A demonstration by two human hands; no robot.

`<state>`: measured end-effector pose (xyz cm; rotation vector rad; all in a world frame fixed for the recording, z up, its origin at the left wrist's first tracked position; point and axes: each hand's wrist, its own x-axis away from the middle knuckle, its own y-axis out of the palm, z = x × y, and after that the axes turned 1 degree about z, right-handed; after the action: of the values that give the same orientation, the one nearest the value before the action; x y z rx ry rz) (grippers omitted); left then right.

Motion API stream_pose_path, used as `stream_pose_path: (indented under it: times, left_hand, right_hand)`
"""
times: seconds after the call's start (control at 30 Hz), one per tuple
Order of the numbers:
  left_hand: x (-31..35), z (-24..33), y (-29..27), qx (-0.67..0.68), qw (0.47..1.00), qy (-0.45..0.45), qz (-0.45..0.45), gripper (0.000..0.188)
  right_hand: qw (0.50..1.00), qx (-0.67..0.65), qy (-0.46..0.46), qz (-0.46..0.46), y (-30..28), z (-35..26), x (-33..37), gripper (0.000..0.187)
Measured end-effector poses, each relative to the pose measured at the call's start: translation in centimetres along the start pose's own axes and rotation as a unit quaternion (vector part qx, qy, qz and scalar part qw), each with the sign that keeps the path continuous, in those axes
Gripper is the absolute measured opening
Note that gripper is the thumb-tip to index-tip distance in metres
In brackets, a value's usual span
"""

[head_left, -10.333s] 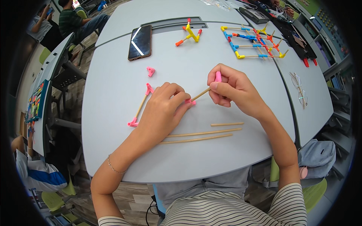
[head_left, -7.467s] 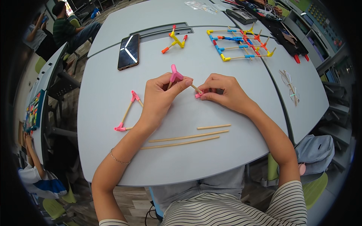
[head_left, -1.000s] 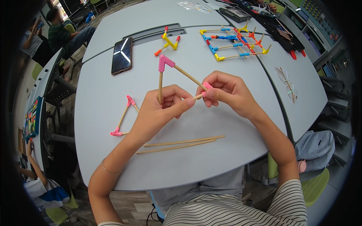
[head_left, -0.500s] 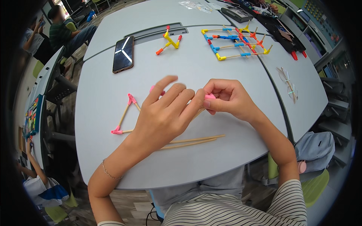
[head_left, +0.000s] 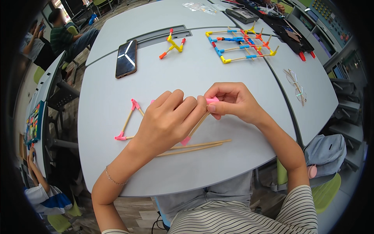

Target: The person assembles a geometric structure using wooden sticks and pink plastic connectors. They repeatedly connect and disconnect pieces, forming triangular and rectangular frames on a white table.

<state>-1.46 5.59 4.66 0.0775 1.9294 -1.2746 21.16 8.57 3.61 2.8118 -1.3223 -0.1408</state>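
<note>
Between both hands is a frame of wooden sticks with pink plastic connectors. My right hand [head_left: 233, 103] pinches one pink connector [head_left: 212, 100] between thumb and fingers. From it a wooden stick [head_left: 199, 125] slants down to another pink connector [head_left: 186, 140]. My left hand [head_left: 167, 117] is curled over the frame, its fingers touching the right hand's fingertips, and covers most of the frame. A bit of pink shows beyond its knuckles. Left of it, on the table, lies a stick triangle with pink corner connectors [head_left: 134, 104], partly hidden by the hand.
Two loose wooden sticks [head_left: 202, 144] lie nearest me. Farther off are a phone [head_left: 126, 58], a small yellow connector piece [head_left: 174, 44] and a multicoloured stick frame [head_left: 241, 46]. Glasses [head_left: 297, 86] rest at right. A backpack [head_left: 325, 156] sits beyond the table edge.
My left hand's raised index finger has curled down. The held frame has shifted, so its slanted stick and lower pink connector now show below the hands.
</note>
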Motion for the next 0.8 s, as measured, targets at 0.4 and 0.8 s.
stream_pose_path:
  times: [0.4, 0.8]
  left_hand:
    - [-0.5, 0.2, -0.8, 0.051, 0.997, -0.045, -0.029, 0.044]
    - [-1.0, 0.7, -1.9, 0.139, 0.986, -0.088, -0.025, 0.050]
  right_hand:
    - [1.000, -0.016, -0.016, -0.003, -0.1, 0.6, 0.0, 0.015]
    - [0.999, -0.027, -0.022, -0.007, 0.3, 0.4, 0.2, 0.014]
